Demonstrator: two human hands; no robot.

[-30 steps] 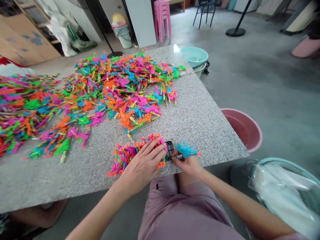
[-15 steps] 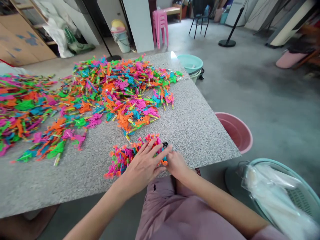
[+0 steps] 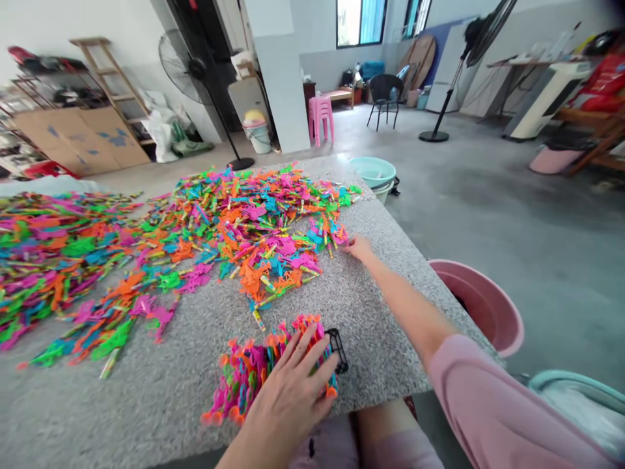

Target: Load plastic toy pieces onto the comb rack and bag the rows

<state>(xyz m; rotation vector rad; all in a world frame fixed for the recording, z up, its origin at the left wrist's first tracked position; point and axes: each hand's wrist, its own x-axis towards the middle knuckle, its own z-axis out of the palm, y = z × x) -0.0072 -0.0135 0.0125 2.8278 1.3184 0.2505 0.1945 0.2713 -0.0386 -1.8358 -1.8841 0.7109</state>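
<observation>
My left hand [image 3: 297, 378] lies with its fingers stretched over a tight row of small plastic toy guns [image 3: 247, 371] in pink, orange, green and blue. Orange and pink round tips stick out along the row's edges. At the row's right end a black wire-like frame [image 3: 338, 350] shows; how far it runs under the toys is hidden. My right hand [image 3: 359, 249] reaches out to the right edge of a large heap of similar toy guns [image 3: 263, 208]. Its fingers are pinched on a pink toy gun [image 3: 342, 236] there.
The speckled stone table [image 3: 385, 306] ends at the right and front. Beside it stand a pink tub [image 3: 498, 306], a teal basin [image 3: 374, 170] and a teal-rimmed basket [image 3: 561, 378]. More toys [image 3: 63, 254] spread to the left. Standing fans [image 3: 437, 133] and pink stools [image 3: 321, 117] stand farther back.
My right hand has left the end of the row and moved forward to the heap. The left hand stays on the row. The black frame shows more, and the view has tilted up.
</observation>
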